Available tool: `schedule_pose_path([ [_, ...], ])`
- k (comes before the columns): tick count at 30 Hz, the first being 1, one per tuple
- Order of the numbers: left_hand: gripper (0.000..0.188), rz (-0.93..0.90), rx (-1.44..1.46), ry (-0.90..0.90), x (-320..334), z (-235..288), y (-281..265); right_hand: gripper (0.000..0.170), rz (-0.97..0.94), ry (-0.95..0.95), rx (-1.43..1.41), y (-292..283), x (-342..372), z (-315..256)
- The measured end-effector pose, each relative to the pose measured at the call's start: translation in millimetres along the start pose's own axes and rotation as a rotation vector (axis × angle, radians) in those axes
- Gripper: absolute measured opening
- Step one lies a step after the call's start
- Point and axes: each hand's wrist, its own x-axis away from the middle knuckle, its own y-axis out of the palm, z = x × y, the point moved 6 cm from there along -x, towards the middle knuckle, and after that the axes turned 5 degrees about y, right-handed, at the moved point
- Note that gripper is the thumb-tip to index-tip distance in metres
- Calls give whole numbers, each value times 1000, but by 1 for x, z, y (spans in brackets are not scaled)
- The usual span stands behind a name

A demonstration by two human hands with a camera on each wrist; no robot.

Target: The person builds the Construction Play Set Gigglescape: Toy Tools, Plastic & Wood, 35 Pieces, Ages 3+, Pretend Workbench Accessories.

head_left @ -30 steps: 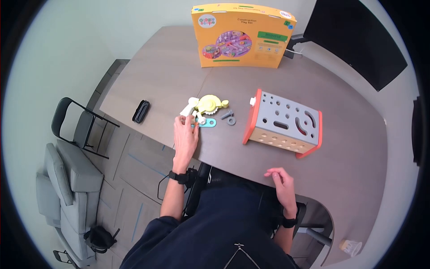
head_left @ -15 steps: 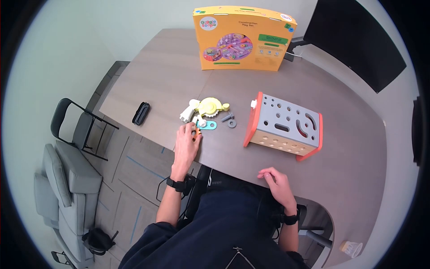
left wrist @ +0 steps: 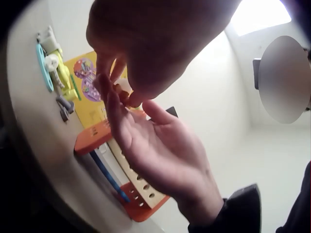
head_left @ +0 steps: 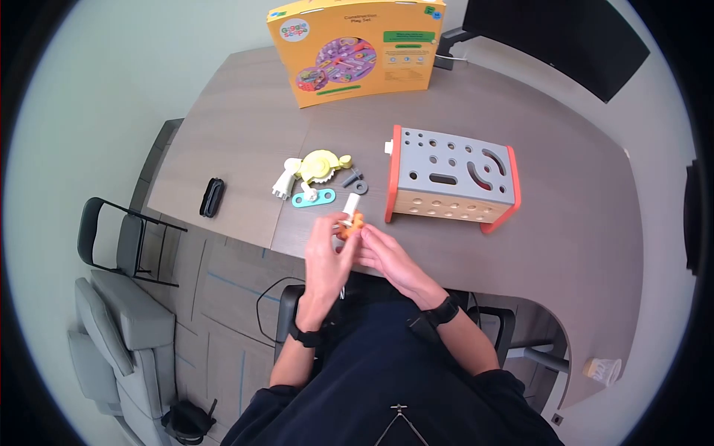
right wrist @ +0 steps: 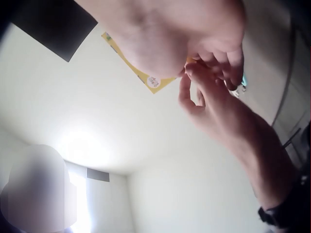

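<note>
In the head view my left hand (head_left: pixel 325 264) pinches an orange knobbed toy piece (head_left: pixel 352 226) between thumb and fingers. A white peg-shaped piece (head_left: pixel 351 204) sticks out beyond it, away from me. My right hand (head_left: pixel 401 269) comes in from the right, its thumb at the orange piece and its fingers stretched out under it. In the left wrist view the right palm (left wrist: pixel 165 145) faces up, the fingers nearly straight. Most of the orange piece is hidden by fingers in both wrist views.
Beyond the hands lie a turquoise strip (head_left: pixel 313 198), a yellow toy saw (head_left: pixel 320 166), a white toy piece (head_left: pixel 285 183), a grey bolt (head_left: pixel 352 178) and a grey washer (head_left: pixel 361 187). A toy workbench (head_left: pixel 454 175) stands right, a yellow box (head_left: pixel 357 56) behind, a black case (head_left: pixel 212 198) left.
My left hand has lifted the orange piece from beside the turquoise strip and brought it right and nearer to me. My right hand has moved left and forward to meet it.
</note>
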Motion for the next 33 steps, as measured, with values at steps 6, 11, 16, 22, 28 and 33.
schedule_pose_path([
  [6,35,-61,-36,236,10,24,34,44,97,-13,-115,-27,21,-5],
  [11,33,-133,19,260,10,31,44,41,152,-40,-38,-41,32,-9],
  [16,29,-165,67,208,13,23,44,36,224,-90,2,-59,38,-5],
  [22,28,-220,5,306,7,41,53,33,278,-151,181,-72,41,-5],
  [28,29,-242,-78,307,5,39,64,34,332,-175,287,-71,48,-13],
  [33,25,-220,-10,382,2,38,63,35,355,-224,249,-82,51,-16],
])
